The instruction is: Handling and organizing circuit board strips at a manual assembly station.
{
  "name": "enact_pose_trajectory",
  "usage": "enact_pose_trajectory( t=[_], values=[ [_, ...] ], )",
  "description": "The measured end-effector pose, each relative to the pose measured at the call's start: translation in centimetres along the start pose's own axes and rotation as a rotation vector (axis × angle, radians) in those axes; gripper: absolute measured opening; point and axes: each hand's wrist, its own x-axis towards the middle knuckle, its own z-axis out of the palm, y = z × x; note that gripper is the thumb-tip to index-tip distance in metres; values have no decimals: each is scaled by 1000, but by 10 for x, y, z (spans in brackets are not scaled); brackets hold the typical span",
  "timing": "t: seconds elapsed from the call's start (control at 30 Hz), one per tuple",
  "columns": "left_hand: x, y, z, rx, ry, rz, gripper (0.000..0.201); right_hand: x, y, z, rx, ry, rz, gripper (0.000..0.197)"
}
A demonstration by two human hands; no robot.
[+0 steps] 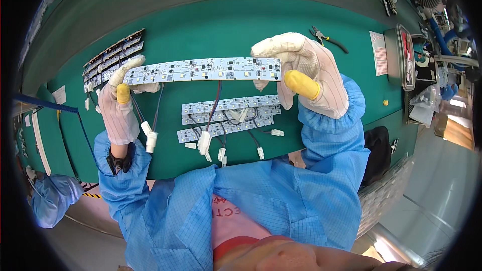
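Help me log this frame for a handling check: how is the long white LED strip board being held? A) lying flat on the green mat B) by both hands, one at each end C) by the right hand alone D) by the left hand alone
B: the left hand pinches one end of the LED strip board and the right hand the other, lifting it above the green mat.

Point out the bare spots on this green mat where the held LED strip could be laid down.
Free: the wide stretch of green mat beyond the held LED strip, between the stacked boards at left and the pliers at right. Crowded: under the strip, where loose LED boards and white connectors lie.
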Motion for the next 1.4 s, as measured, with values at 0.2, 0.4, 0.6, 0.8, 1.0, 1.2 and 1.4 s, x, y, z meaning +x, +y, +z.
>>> enact_pose_trajectory(
  t=[0.2, 0.4, 0.6, 0.8, 1.0, 1.2, 1.4],
  values=[
    [1, 2, -1, 74, -23, 51, 83, 0, 1, -2, -35, -18, 22, 35],
    [-4, -8, 2, -153, 87, 112, 73, 0, 2, -3, -93, -10, -21, 34],
    [0, 0, -6, 8, -27, 65, 73, 1, 0, -4, -28, -2, 108, 33],
    [-1, -6, -2, -145, 27, 41, 70, 5, 13, -1, -13, 50, -15, 35],
    [-7, -6, -3, -285, 81, 62, 66, 9, 11, -5, -225, 58, -15, 38],
    [-14, -3, -4, -544, -44, 68, 65, 13, 15, 1, -265, 172, 40, 70],
    [-13, -1, -8, -495, -97, 202, 60, 16, 23, -2, -293, 199, 106, 71]
  ],
)
